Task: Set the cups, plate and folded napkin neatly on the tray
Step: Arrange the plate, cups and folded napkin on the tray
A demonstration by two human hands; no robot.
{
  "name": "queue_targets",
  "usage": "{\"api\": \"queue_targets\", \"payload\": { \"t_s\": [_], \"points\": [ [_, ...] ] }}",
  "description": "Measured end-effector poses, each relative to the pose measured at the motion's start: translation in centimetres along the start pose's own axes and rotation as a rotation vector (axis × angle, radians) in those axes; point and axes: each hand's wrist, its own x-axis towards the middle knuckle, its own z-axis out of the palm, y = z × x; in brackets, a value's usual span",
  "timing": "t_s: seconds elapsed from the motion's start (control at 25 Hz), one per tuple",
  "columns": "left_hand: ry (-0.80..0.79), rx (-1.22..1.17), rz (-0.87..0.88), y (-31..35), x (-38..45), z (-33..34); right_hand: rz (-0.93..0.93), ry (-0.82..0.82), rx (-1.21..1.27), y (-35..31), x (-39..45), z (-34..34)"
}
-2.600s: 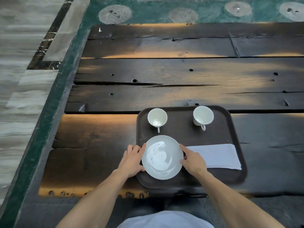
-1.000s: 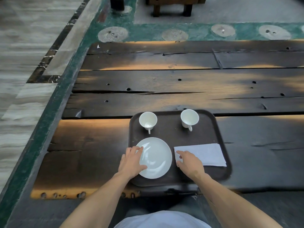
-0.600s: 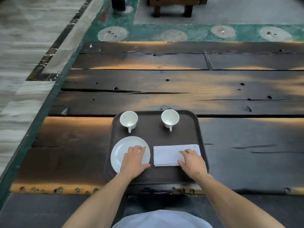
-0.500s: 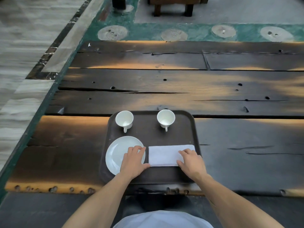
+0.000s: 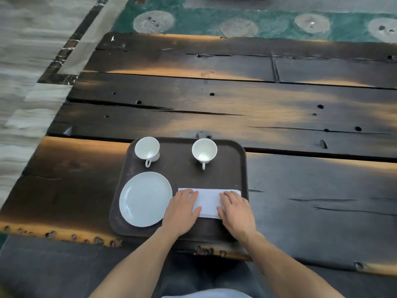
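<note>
A dark brown rectangular plastic tray with rounded corners (image 5: 182, 179) sits at the near edge of a dark, weathered plank table with orange-lit patches (image 5: 236, 108). In the tray's near left part lies a round white ceramic plate (image 5: 145, 198), flat and empty, its right rim just beside the left hand. Behind it, in the far left corner, stands a small white ceramic cup (image 5: 147, 149), upright, its handle turned toward the person. The left hand (image 5: 182, 210) lies palm down with straight fingers held close together, pressing on the left end of a white folded paper napkin (image 5: 207, 203), which lies flat in the tray's near right part. In the far right part of the tray stands a second white ceramic cup (image 5: 204, 151), upright as well, handle also toward the person, well apart from the first cup. The right hand (image 5: 236, 211) lies palm down on the napkin's right end, fingers straight and slightly spread, near the tray's right rim. Both bare forearms reach in from the bottom edge
</note>
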Motion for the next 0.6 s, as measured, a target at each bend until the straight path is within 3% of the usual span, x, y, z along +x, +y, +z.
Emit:
{"api": "queue_targets", "payload": {
  "t_s": [0.6],
  "points": [
    [-0.02, 0.113, 0.14, -0.1, 2.1, 3.5, 0.045, -0.013, -0.036, -2.3, 2.1, 4.3]
  ]
}}
